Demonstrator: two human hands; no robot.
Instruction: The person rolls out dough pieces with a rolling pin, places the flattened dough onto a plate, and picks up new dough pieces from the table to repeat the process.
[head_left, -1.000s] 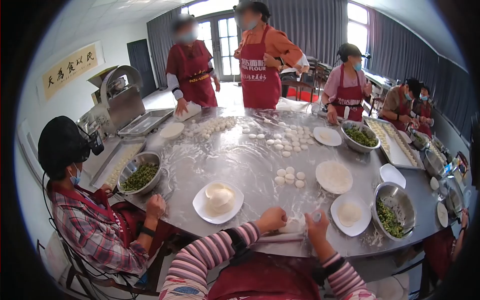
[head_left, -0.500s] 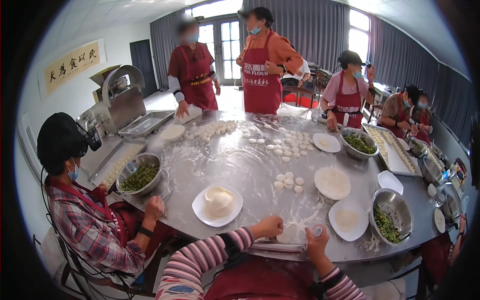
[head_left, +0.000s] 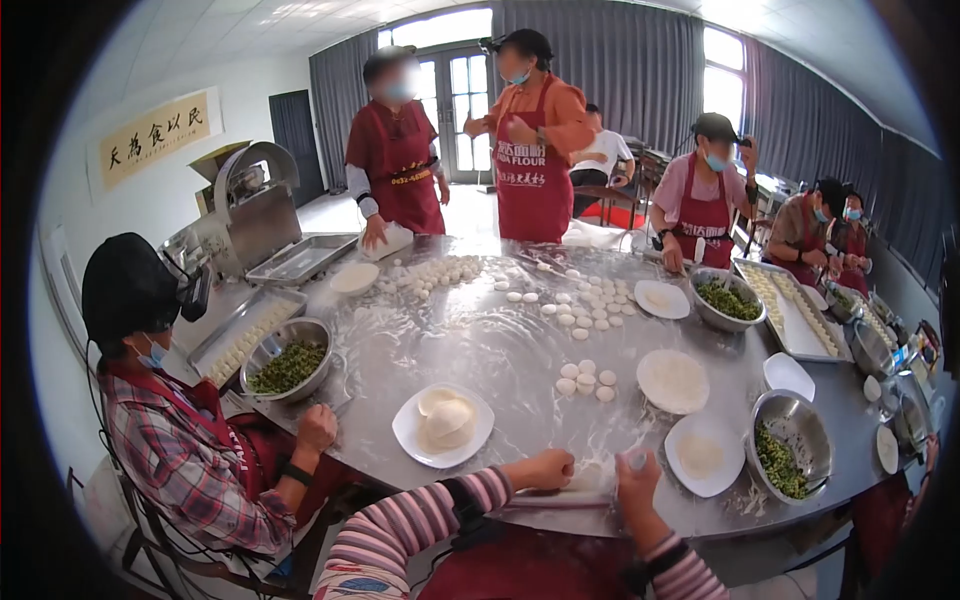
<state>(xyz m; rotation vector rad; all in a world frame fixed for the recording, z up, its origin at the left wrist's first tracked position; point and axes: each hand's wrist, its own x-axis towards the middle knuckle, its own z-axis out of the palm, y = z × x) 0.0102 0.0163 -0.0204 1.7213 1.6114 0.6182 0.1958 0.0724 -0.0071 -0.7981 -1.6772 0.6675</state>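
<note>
Desk (head_left: 385, 360): floured. Steel bowl (head_left: 808, 430) of greens: at right, beyond the single-wrapper plate (head_left: 712, 487). Left hand (head_left: 546, 469): fingers closed at the near edge, contents undeterminable. Right hand (head_left: 637, 480): fingers curled round a pale, round-ended object (head_left: 636, 458), beside the flour between both hands. Dough pieces (head_left: 587, 379): grouped farther off, near the large round wrapper (head_left: 673, 381).

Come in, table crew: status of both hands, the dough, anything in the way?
Left hand curled beside floury dough. Right hand gripping what looks like a pin. Plate close on the right, not touching.
</note>
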